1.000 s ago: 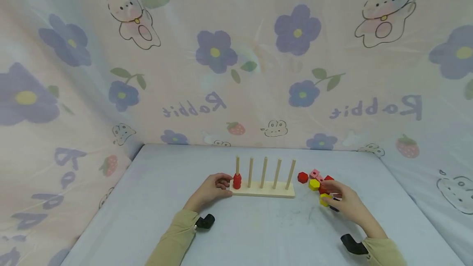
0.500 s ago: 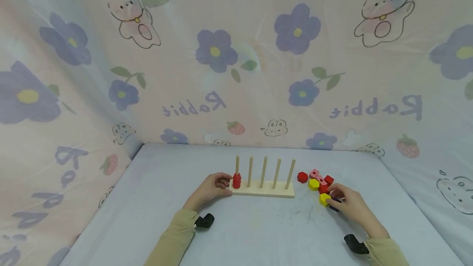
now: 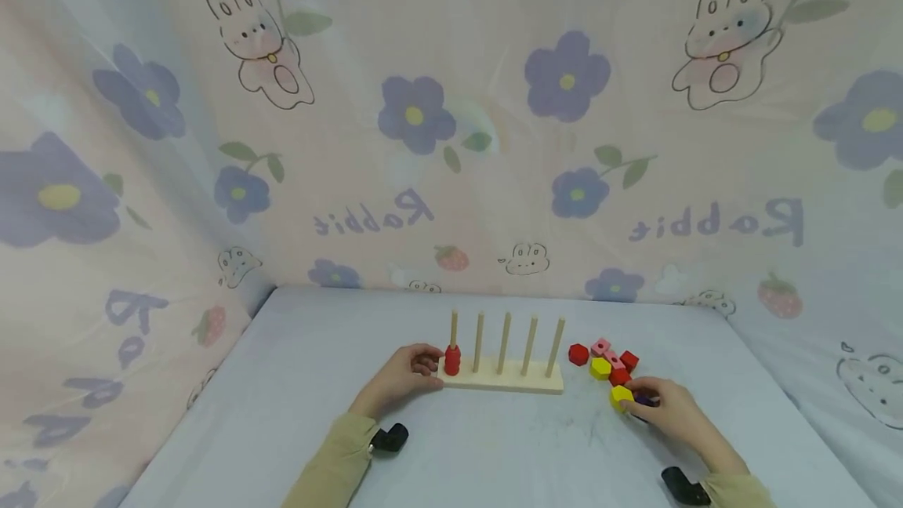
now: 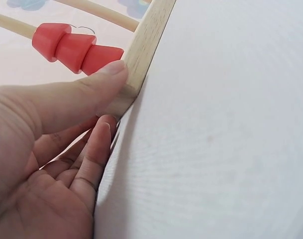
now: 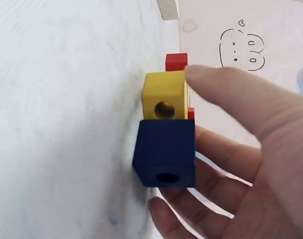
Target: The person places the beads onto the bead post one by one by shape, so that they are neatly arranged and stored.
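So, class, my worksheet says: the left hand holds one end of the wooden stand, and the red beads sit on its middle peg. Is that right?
Not quite: the red beads are not on the middle peg but on the end peg nearest the left hand, as the head view shows. That hand does hold one end of the wooden stand.
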Motion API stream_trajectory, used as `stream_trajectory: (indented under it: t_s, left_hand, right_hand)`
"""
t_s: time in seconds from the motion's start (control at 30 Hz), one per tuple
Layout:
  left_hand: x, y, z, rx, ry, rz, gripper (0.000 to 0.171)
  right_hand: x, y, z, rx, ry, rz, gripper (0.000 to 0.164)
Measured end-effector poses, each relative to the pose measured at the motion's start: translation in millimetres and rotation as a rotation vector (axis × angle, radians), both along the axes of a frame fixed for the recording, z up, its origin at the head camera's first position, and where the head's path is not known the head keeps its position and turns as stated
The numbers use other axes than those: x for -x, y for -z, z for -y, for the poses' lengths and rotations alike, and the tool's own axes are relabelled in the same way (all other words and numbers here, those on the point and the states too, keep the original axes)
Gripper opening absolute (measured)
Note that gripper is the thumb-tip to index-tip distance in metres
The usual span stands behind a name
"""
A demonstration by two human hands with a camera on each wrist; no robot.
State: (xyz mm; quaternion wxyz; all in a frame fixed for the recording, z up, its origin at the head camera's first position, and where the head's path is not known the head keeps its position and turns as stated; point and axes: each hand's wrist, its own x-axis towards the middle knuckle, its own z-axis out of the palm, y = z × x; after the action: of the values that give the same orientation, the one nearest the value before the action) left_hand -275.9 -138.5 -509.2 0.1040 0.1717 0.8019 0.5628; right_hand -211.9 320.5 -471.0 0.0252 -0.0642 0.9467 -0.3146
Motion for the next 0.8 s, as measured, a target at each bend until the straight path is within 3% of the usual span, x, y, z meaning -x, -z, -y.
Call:
stream_trajectory:
  t_s: [0.33, 0.8]
  left_hand:
    - [-4.7, -2.8, 0, -0.001, 0.006, -0.037, 0.046]
    - [-1.6, -0.6, -1, 0.008, 0.013, -0.079, 0.047]
  right_hand:
    - [-1.0, 5.6, 4, 0.019, 0.026, -0.003, 0.041]
    - [2.1, 5.0, 10, 0.051, 0.022, -0.016, 0.038]
